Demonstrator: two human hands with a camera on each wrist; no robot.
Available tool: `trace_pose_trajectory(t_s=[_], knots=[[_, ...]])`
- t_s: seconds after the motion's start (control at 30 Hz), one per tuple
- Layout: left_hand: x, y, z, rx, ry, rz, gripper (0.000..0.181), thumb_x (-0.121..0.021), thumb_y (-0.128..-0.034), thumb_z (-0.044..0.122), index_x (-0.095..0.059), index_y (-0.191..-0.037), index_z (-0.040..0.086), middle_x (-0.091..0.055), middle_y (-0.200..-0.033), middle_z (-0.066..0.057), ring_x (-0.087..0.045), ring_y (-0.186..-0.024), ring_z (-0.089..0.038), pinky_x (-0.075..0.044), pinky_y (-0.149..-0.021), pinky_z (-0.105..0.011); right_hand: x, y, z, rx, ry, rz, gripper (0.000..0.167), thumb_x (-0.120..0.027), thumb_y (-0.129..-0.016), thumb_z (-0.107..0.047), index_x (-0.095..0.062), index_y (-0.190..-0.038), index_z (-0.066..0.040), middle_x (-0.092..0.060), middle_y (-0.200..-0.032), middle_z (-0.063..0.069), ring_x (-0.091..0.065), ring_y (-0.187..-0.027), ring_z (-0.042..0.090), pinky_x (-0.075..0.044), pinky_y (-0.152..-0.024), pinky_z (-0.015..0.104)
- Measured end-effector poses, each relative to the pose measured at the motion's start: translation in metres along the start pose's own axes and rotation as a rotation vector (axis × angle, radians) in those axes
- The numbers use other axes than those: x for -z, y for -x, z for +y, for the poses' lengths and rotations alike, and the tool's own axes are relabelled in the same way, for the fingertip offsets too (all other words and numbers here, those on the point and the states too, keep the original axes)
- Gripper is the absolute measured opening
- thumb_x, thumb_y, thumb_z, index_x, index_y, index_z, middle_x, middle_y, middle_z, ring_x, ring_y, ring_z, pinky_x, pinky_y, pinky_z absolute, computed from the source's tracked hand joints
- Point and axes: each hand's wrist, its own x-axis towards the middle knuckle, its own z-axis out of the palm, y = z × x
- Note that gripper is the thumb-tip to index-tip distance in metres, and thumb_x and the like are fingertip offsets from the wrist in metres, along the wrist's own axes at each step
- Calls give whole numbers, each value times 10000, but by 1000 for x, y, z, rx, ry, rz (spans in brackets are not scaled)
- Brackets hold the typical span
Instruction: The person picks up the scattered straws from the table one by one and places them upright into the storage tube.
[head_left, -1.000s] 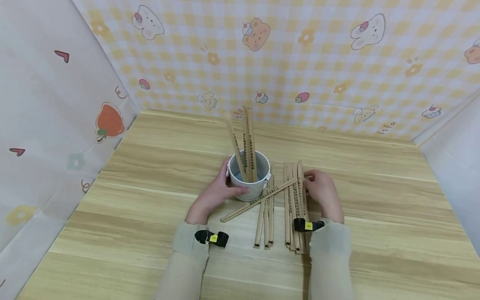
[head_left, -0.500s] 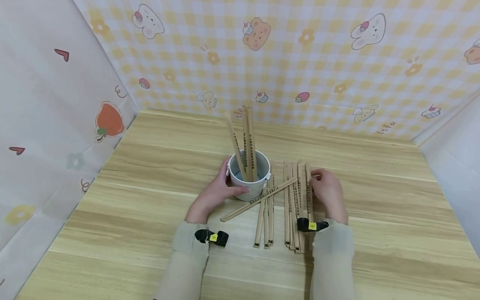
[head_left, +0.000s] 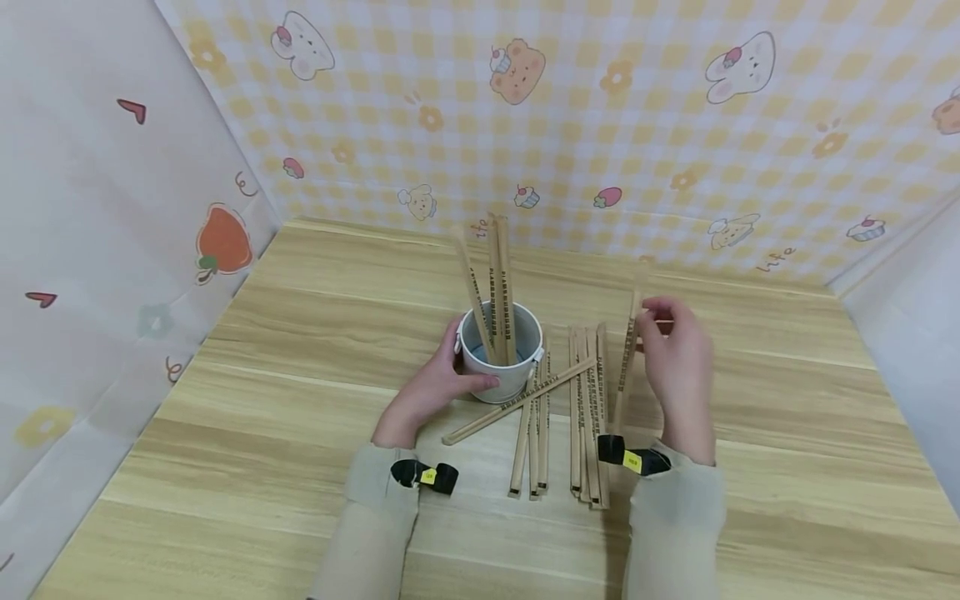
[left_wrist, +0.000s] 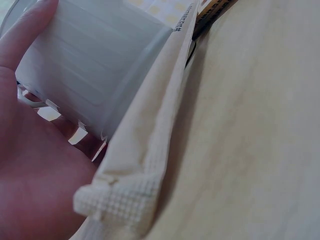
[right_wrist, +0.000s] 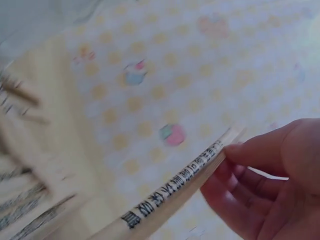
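Observation:
My left hand grips a small white bucket by its side, thumb across the front; the left wrist view shows the palm close to the bucket wall. Several paper-wrapped straws stand in the bucket, leaning against its rim. My right hand pinches one paper-wrapped straw near its upper end and holds it tilted above the table. In the right wrist view, thumb and fingertips close on this printed straw. Other wrapped straws lie side by side left of the right hand.
One wrapped straw lies slantwise across others in front of the bucket. A smaller group of straws lies just right of it. The wood-grain table meets a checked cloth wall at the back.
My right hand has drawn one straw away from the right-hand group, then lifted it up and to the right. The left hand stays on the bucket.

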Motion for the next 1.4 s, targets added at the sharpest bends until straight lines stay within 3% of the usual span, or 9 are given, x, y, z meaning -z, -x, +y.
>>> trace_pose_trajectory(t_s=[0.23,0.5,0.73,0.83,1.03,1.23,1.4], knots=[[2,-1,-1,-2,0,0,898,-739,-683,43,-182,-1368,206,-307,-1341,-77,-308,-1225,-267,-245,-1020,-414,12,8,-31,57,-201,156,211,-562,-872,-168,-574,-1037,-36,-578,-943,37,-565,-827,122,-512,-639,199],[2,0,-3,-15,22,-4,899,-728,-682,12,-182,-1371,204,-303,-1337,-97,-297,-1221,-296,-246,-1015,-438,19,18,-63,216,-512,321,162,-605,-823,-44,-599,-981,-7,-575,-859,78,-579,-778,197,-520,-659,258],[-2,-1,-2,16,22,-12,909,-736,-681,37,-169,-1369,215,-294,-1336,-115,-311,-1215,-296,-274,-1006,-415,26,29,-86,378,-858,455,167,-646,-760,46,-583,-904,102,-541,-770,202,-563,-680,275,-527,-611,324],[-2,-1,-3,16,27,-11,904,-736,-679,30,-176,-1362,224,-293,-1333,-111,-312,-1212,-296,-282,-1000,-417,25,34,-98,390,-959,494,153,-629,-752,91,-562,-885,126,-543,-783,213,-568,-671,289,-526,-607,335],[1,-2,-5,9,29,-12,905,-739,-678,35,-177,-1358,240,-288,-1336,-115,-316,-1210,-298,-291,-995,-417,16,42,-119,442,-985,534,128,-608,-765,90,-556,-874,132,-519,-833,244,-574,-677,295,-523,-598,336],[2,-2,-8,-4,29,-17,908,-740,-676,38,-180,-1358,250,-287,-1340,-119,-308,-1215,-302,-273,-999,-437,3,44,-123,492,-983,483,117,-595,-780,88,-561,-882,133,-519,-851,242,-568,-698,283,-522,-603,333],[2,-3,-8,-12,30,-19,897,-740,-678,39,-189,-1355,250,-296,-1336,-107,-311,-1214,-291,-269,-1000,-440,-7,40,-120,485,-899,412,119,-590,-803,57,-568,-906,113,-535,-864,220,-568,-756,277,-524,-621,325]])
